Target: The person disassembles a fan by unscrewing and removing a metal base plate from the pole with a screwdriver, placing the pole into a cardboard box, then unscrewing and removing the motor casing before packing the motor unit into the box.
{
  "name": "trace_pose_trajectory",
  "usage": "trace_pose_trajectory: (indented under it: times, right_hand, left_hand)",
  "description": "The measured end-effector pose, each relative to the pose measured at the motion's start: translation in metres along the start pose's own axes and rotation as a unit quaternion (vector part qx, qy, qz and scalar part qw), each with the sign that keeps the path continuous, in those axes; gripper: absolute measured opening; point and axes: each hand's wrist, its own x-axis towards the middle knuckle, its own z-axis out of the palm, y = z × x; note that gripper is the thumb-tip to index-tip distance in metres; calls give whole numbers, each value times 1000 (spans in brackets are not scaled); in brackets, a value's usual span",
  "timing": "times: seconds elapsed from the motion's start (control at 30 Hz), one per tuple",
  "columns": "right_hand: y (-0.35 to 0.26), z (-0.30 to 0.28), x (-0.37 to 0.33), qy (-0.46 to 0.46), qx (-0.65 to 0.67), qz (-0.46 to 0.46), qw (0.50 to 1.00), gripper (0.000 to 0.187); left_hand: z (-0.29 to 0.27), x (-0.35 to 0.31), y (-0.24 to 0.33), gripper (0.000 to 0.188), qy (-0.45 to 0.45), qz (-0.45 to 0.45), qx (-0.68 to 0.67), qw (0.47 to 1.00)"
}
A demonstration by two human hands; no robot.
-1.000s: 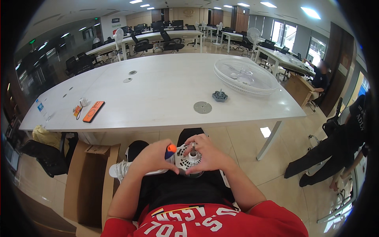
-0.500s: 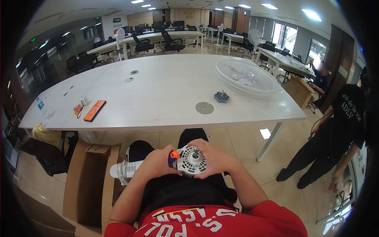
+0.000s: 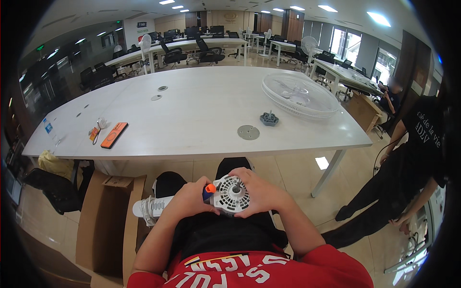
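Over my lap is a white fan motor housing (image 3: 231, 200) with a slotted round front and a metal shaft. My right hand (image 3: 258, 191) curls round its right side. The fingers of my left hand (image 3: 193, 198) close on its left side, where a blue piece with an orange end (image 3: 209, 190) stands between thumb and housing; its kind is unclear. Left of that hand, a white fan stand section with buttons (image 3: 161, 205) lies across my leg, a white cord (image 3: 150, 211) wound round it. The undersides of the housing and of my fingers are hidden.
On the white table (image 3: 192, 120) ahead are a fan grille (image 3: 300, 98), a grey knob-shaped nut (image 3: 269, 118), an orange phone (image 3: 115, 135) and a plastic bottle (image 3: 50, 129). An open cardboard box (image 3: 103, 225) stands at my left, beside a black chair (image 3: 55, 187). A person (image 3: 408, 158) stands at the right.
My hands and the motor housing are almost unmoved. The person at the right has shifted, with a leg now reaching closer to me.
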Motion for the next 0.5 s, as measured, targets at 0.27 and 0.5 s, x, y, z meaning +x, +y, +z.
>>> trace_pose_trajectory:
  times: [0.27,0.5]
  right_hand:
    - [1,-5,0,5,17,24,1000,111]
    - [0,-11,0,27,33,21,999,111]
  left_hand:
    - [1,1,-2,85,10,-6,-11,1000]
    - [-2,0,-8,86,7,-4,-1,1000]
